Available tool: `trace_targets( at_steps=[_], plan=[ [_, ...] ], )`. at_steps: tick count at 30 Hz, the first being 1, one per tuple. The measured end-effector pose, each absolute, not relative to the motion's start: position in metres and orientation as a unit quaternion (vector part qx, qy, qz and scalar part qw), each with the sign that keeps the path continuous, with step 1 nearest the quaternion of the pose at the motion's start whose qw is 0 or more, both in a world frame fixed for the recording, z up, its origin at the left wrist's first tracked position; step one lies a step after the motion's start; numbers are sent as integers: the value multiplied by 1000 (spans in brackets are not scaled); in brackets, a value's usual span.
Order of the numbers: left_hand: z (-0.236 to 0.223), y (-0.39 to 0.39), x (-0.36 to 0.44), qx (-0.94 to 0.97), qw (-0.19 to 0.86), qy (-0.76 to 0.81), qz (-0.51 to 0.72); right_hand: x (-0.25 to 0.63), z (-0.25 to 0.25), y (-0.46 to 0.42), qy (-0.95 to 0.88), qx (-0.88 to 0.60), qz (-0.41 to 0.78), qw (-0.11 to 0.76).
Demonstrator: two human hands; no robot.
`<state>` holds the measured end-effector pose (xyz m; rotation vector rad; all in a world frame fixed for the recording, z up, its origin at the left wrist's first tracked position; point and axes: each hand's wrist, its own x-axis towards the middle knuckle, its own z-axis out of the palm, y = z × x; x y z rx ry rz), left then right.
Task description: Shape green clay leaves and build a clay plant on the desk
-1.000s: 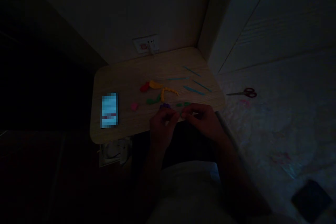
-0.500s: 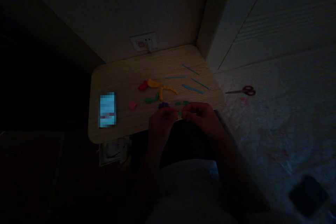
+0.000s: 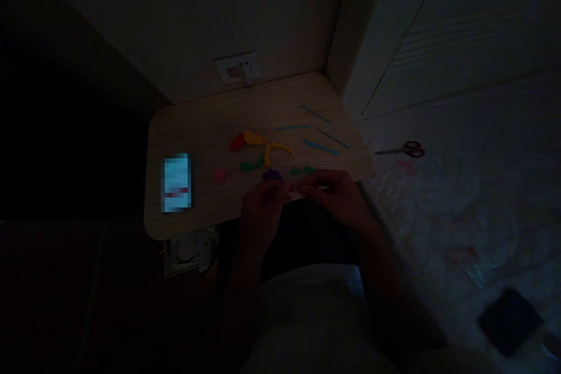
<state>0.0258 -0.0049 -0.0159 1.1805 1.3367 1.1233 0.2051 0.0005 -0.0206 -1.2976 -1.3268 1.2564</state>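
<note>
Facing each other at the near edge of the counter (image 3: 197,134), the left hand (image 3: 263,203) and right hand (image 3: 336,194) are held with fingertips just apart. Left fingers are curled toward the thumb; whether anything is gripped can't be told, too dark. Right thumb and index are brought together in a pinch; whether a small bit is clamped there can't be told either.

Two small green pieces (image 3: 309,170) are laid just beyond the right fingers, side by side, slightly apart. A purple lumpy piece (image 3: 272,174) is seated just beyond the left fingers; contact not readable.

Farther in, a chain is formed at mid-counter: red piece (image 3: 236,141) against a yellow-orange piece (image 3: 254,138), with a bent yellow strand (image 3: 280,146) next to it and a curved green piece (image 3: 250,165) near the strand's lower end. A pink lump (image 3: 220,175) is set off by itself, left of the purple one.

Four thin blue tools (image 3: 320,146) are spread on the right part of the counter, well apart from the pink lump. A lit phone (image 3: 176,183), screen pixelated, is placed at the left end. A wall socket (image 3: 237,68) is mounted behind the far edge. Red-handled scissors (image 3: 401,150) are laid on the pale sheet (image 3: 442,204) to the right, off the counter.
</note>
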Motion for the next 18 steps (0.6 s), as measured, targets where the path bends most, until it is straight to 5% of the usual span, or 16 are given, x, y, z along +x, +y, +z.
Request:
trace_targets(
  at_steps=[18],
  plan=[
    [-24, -7, 40, 452, 515, 526, 504, 209, -20, 1, -464, -489, 598, 433]
  ],
)
